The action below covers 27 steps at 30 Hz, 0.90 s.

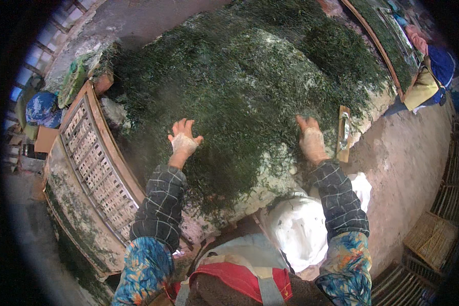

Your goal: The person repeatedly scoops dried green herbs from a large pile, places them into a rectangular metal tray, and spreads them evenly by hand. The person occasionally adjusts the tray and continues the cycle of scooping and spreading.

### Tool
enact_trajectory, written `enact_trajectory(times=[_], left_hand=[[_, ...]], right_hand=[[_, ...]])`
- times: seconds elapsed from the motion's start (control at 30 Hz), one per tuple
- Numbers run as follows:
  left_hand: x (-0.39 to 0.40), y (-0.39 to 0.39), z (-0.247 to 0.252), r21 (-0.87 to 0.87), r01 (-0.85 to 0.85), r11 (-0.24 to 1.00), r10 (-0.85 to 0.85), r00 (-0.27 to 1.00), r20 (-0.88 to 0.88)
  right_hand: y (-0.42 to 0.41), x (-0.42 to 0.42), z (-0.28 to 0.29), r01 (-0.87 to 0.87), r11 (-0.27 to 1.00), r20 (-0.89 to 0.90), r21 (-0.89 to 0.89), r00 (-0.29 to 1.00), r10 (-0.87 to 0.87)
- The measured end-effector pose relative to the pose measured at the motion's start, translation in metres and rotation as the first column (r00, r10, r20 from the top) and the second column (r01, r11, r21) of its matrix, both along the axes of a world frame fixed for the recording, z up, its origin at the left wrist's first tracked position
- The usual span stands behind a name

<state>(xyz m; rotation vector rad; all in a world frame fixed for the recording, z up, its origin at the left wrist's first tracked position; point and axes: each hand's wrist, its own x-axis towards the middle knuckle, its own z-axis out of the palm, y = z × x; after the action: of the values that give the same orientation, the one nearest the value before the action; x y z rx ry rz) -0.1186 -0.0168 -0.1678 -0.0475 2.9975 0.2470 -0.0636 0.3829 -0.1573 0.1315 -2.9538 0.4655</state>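
Note:
A broad heap of dark green shredded plant matter (229, 88) covers the stone-like work surface before me. My left hand (183, 139), taped across the palm in a pale wrap, rests over the heap's near left part with fingers spread. Farther right, my right hand (310, 137) is at the heap too, also wrapped, its fingertips partly hidden against the green; nothing is seen held in either. A wooden float with a metal handle (343, 134) lies just right of my right hand. Beside my right forearm, near my body, is a white plastic bag or lined container (300, 229).
On the left leans a wooden frame with slatted grid (99, 168), near a blue patterned round thing (44, 109) and a cardboard piece (46, 139). Another person (438, 72) stands at the far right by a second green-covered surface. A woven panel (431, 241) lies lower right.

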Motion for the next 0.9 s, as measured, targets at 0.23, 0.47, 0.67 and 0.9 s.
enact_trajectory(times=[0.23,0.47,0.67,0.9], left_hand=[[0.0,-0.005,-0.013,-0.033,0.02,0.999,-0.022,0.997,-0.067],[0.001,-0.006,-0.015,-0.014,0.0,1.0,-0.001,0.999,-0.041],[0.0,-0.006,-0.017,-0.036,-0.013,0.999,0.012,0.999,-0.043],[-0.002,-0.011,-0.024,-0.035,0.031,0.999,-0.035,0.993,-0.111]], right_hand=[[0.045,-0.039,0.071,0.432,0.698,0.044,-0.571,0.865,-0.5],[0.048,-0.067,0.1,0.207,0.459,0.127,-0.864,0.972,-0.199],[0.059,-0.129,0.095,-0.068,0.903,-0.109,-0.424,0.994,0.023],[0.025,-0.132,0.055,-0.052,0.988,0.026,0.144,0.998,0.049]])
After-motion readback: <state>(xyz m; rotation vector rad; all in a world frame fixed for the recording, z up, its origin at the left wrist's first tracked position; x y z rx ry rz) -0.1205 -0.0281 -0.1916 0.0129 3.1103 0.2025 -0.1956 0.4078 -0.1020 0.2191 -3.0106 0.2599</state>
